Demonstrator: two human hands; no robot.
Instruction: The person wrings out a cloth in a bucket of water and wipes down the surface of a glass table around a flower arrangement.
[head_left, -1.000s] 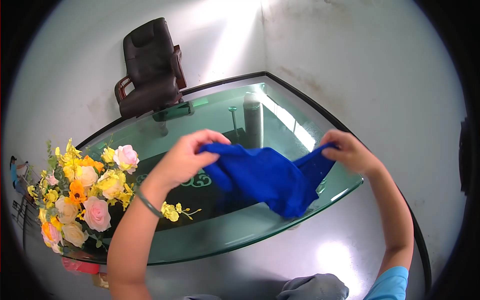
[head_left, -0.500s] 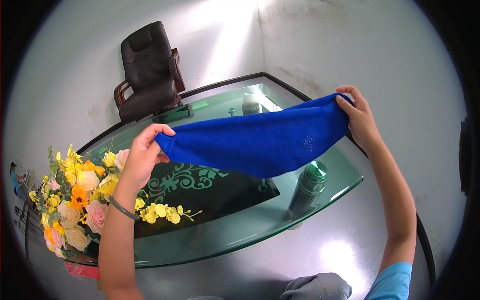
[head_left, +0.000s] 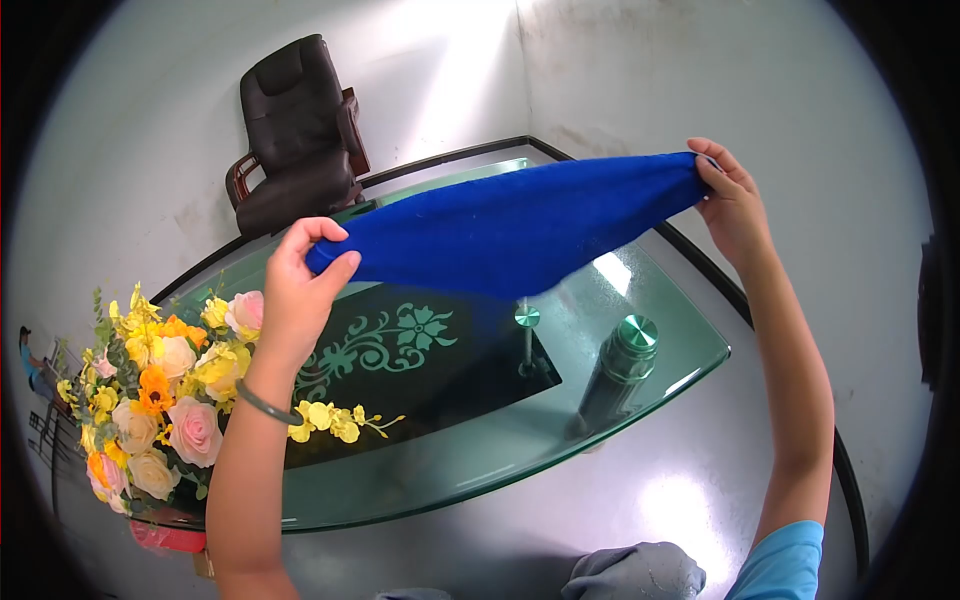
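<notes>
A blue cloth (head_left: pixel 520 225) is stretched in the air above the glass table, its lower edge sagging and blurred. My left hand (head_left: pixel 310 285) pinches its left end between thumb and fingers; a dark green bangle (head_left: pixel 268 402) circles that wrist. My right hand (head_left: pixel 732 195) grips the opposite end, held higher. Below the cloth lies the glass tabletop (head_left: pixel 480 465), with a dark panel bearing a pale green floral pattern (head_left: pixel 385 345). Part of the table's far side is hidden behind the cloth.
An arrangement of yellow, pink and cream flowers (head_left: pixel 165 400) stands at the table's left end. A black office chair (head_left: pixel 300 140) is behind the table by the wall. Metal supports (head_left: pixel 620 365) show through the glass. A person (head_left: pixel 35 360) is at the far left.
Both my hands have risen, lifting the cloth higher and away from the table's near side. Its lower edge has swung up, uncovering more of the floral pattern and a metal support.
</notes>
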